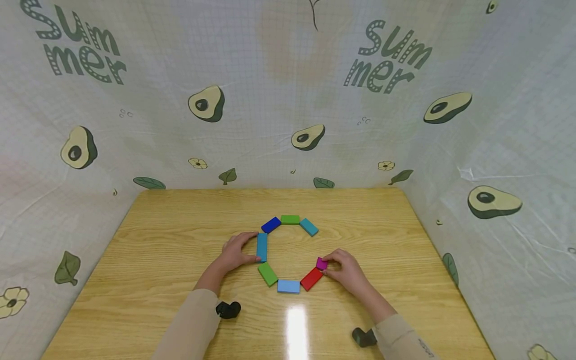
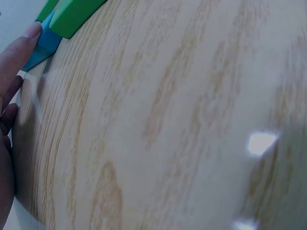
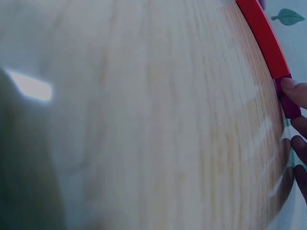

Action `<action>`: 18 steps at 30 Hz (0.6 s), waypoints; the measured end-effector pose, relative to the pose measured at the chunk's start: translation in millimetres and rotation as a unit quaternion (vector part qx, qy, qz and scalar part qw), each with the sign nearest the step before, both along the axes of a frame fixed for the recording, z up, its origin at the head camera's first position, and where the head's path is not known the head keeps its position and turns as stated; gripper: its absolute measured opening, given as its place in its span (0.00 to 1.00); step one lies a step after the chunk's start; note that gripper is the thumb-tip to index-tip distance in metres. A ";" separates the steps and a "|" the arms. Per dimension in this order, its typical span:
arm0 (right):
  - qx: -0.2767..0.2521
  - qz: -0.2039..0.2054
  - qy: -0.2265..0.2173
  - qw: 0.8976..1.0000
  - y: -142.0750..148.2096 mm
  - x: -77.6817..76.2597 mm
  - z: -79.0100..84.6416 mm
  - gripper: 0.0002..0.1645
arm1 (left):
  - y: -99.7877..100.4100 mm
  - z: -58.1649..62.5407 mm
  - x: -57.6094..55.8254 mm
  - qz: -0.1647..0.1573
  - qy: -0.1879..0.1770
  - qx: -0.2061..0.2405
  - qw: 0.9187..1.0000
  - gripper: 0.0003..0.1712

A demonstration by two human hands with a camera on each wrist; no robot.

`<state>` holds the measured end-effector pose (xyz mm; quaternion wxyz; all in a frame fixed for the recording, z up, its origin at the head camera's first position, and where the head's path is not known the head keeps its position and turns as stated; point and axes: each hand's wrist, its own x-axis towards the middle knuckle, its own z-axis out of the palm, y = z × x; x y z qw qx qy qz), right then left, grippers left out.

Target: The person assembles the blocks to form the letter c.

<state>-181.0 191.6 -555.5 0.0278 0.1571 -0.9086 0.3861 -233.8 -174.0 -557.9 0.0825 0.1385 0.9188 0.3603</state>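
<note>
My right hand (image 1: 345, 270) pinches a small magenta block (image 1: 321, 263) between thumb and fingers. This block sits against the upper end of a red block (image 1: 311, 278); the two also meet in the right wrist view. On the left side, my left hand (image 1: 235, 251) holds a teal block (image 1: 262, 247) lengthwise, thumb at its near end and fingertip at its far end. Below the teal block lies a green block (image 1: 267, 274), and above it a dark blue block (image 1: 271, 225). In the left wrist view the thumb (image 2: 32, 31) lies on the teal block.
The blocks form an open ring on the wooden table (image 1: 180, 210). A light blue block (image 1: 288, 286) lies at the bottom, another green block (image 1: 290, 220) on top, and a second teal block (image 1: 309, 227) at upper right. A printed cloth (image 1: 261, 165) surrounds the table's back and sides.
</note>
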 end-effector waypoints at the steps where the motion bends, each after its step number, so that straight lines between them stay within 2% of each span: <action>1: 0.000 -0.001 0.001 1.000 -0.1 0.0 0.1 0.16 | 0.0 0.1 -0.1 0.000 -0.001 0.000 1.000 0.49; 8: 0.002 0.000 0.008 1.000 -0.7 0.0 0.3 0.16 | 0.1 1.1 0.1 0.000 -0.004 0.001 1.000 0.49; 18: 0.005 -0.001 -0.006 1.000 -0.5 -0.6 1.2 0.15 | -0.3 1.1 0.5 -0.001 -0.003 0.002 1.000 0.48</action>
